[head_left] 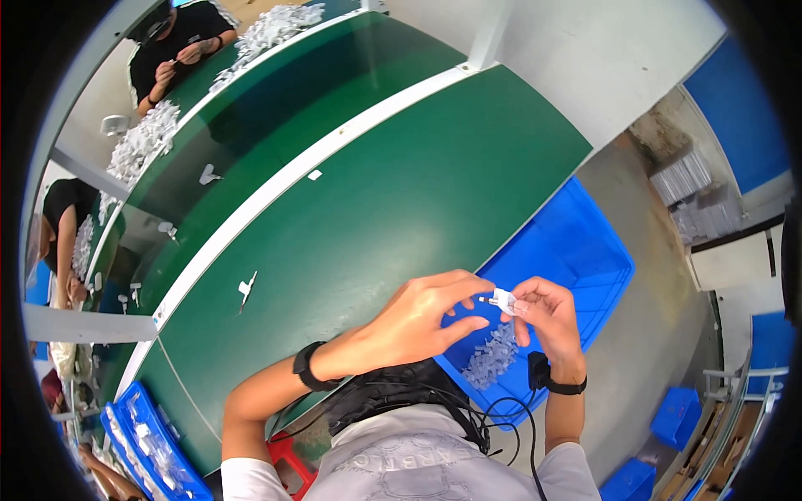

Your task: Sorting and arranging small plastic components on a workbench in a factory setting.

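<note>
My left hand [415,319] and my right hand [546,316] meet over a blue plastic bin [585,250]. Between their fingertips I hold a small white plastic plug part [502,300] with metal pins sticking out to the left. My right hand pinches the white body, and my left thumb and forefinger touch its pin end. Below the hands, inside the bin, lies a heap of small clear plastic pieces [493,359]. Both wrists wear black bands.
A long green workbench [376,217] with a white dividing strip runs to the far left, with loose white parts [246,289] on it and piles of white parts [142,138] farther off. Two other people work at the far side. More blue bins stand at lower left [142,434] and lower right [677,413].
</note>
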`<action>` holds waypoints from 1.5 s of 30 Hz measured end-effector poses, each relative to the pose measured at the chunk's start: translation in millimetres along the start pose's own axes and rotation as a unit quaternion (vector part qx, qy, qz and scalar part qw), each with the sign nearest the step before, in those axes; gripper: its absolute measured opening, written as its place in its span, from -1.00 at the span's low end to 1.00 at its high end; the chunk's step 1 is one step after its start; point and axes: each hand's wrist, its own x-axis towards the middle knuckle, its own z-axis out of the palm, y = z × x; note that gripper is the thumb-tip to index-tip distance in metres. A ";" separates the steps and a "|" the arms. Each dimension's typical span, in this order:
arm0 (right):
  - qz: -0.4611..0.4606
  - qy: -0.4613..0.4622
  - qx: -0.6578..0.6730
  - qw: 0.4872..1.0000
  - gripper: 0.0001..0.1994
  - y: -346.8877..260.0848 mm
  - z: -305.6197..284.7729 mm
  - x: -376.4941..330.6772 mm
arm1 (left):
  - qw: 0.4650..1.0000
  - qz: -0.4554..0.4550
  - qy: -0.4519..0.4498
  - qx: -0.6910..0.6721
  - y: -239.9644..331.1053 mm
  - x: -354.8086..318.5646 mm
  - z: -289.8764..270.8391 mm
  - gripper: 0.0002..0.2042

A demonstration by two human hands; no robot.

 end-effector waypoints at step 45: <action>0.328 0.024 -0.680 0.655 -0.53 290.4 -131.8 4.7 | 0.884 -0.085 -0.103 0.447 -41.6 -24.2 -63.5 -0.25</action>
